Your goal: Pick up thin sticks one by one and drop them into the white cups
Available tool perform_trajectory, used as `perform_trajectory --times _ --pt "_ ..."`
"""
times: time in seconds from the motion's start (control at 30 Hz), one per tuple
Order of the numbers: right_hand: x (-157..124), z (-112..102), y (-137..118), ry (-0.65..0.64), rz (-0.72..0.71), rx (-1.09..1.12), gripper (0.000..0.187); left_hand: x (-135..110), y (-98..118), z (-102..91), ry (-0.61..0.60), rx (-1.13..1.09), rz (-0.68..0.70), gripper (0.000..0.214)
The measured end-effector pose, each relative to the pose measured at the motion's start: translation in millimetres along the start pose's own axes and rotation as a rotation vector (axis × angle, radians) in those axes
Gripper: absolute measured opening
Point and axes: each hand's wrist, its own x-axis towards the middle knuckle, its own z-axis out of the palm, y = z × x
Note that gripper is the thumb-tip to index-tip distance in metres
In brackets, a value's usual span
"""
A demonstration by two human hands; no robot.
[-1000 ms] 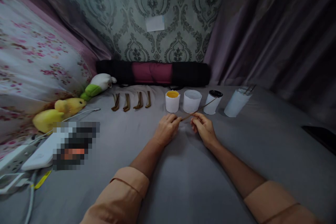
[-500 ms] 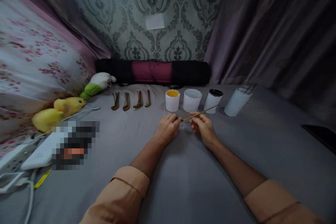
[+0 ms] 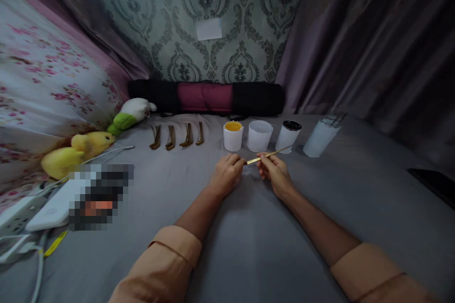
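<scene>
A thin brown stick (image 3: 272, 154) lies between my two hands, low over the grey sheet (image 3: 249, 236). My left hand (image 3: 226, 175) pinches its near end with closed fingers. My right hand (image 3: 275, 173) grips it a little further along, fingers curled; the far end points right toward the black-topped cup (image 3: 288, 136). Just beyond my hands stand a white cup of yellow paint (image 3: 233, 136) and an empty-looking white cup (image 3: 259, 136).
Several bent brown sticks (image 3: 177, 136) lie in a row at the back left. A clear cup with sticks in it (image 3: 321, 137) leans at the right. A dark bolster (image 3: 206, 97) lines the wall. Plush toys (image 3: 88, 144), chargers and cables (image 3: 31, 218) sit at the left.
The stick's far end has dropped from near the black-topped cup's rim to a flatter angle. Both hands stay in nearly the same place.
</scene>
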Motion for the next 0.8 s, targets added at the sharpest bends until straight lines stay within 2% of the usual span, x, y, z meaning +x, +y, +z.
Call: perform_trajectory --times 0.3,0.47,0.63,0.8 --pt "1.4 -0.4 2.5 0.003 -0.029 0.003 0.030 0.4 0.3 3.8 0.054 -0.239 -0.081 0.025" --pt "1.6 -0.8 3.2 0.013 -0.032 0.014 0.027 1.9 2.2 8.0 0.094 -0.456 -0.190 0.022" --pt "1.8 -2.6 1.8 0.034 -0.023 0.034 0.025 5.6 4.8 13.7 0.111 -0.678 -0.388 0.024" --pt "2.2 -4.2 -2.4 0.112 -0.034 0.030 0.024 11.4 12.0 11.2 0.023 -1.113 -0.704 0.024"
